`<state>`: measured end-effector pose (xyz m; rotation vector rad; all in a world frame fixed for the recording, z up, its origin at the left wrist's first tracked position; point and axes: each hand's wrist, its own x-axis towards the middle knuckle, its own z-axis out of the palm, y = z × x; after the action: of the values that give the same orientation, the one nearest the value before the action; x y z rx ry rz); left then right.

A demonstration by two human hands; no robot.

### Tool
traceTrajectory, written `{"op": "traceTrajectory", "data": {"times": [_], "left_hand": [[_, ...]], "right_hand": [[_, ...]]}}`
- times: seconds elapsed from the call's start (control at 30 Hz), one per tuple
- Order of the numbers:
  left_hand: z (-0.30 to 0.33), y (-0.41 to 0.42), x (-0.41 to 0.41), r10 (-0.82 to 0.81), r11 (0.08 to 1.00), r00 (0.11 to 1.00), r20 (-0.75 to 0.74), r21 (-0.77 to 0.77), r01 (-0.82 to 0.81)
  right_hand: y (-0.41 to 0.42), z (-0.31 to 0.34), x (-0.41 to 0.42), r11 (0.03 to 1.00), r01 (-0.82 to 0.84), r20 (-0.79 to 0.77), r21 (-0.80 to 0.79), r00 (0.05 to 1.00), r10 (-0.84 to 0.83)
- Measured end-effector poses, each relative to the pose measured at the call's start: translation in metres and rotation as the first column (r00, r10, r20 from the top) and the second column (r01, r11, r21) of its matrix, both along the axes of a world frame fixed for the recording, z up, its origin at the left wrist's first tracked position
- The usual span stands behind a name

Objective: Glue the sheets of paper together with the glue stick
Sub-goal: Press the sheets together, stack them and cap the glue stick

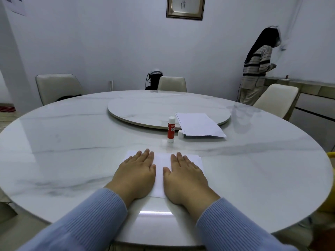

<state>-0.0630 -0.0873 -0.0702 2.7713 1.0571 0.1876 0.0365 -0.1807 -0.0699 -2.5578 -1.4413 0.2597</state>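
Note:
White sheets of paper [160, 166] lie flat on the round marble table near its front edge. My left hand [137, 173] and my right hand [184, 175] both rest palm down on them, fingers extended and close together, holding nothing. Beyond the hands stands a red and white glue stick [171, 130], upright, with its white cap [180, 133] off and lying beside it on the right. A stack of more white sheets [199, 125] sits further back right, partly over the turntable's edge.
A round marble turntable [145, 107] sits at the middle of the table [72, 142]. Several cream chairs [58, 87] stand around the far side. A person in a striped top [257, 69] stands at a counter at the back right.

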Motion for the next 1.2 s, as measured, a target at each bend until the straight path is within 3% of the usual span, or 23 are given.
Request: {"op": "traceTrajectory", "data": {"times": [0.23,0.77,1.2], "left_hand": [[-0.001,0.004,-0.003,0.105,0.994,0.994,0.0,-0.004,-0.105],[0.001,0.007,-0.021,0.179,0.984,0.984,-0.003,0.005,-0.179],[0.006,0.019,-0.04,0.06,0.998,0.996,-0.07,-0.005,-0.061]], "right_hand": [[-0.012,0.002,0.007,0.999,0.053,-0.011,0.0,0.999,-0.053],[-0.028,0.001,0.022,0.999,0.046,0.016,-0.016,0.999,-0.046],[-0.054,0.01,0.041,0.986,0.049,0.118,-0.157,0.993,-0.031]]}}
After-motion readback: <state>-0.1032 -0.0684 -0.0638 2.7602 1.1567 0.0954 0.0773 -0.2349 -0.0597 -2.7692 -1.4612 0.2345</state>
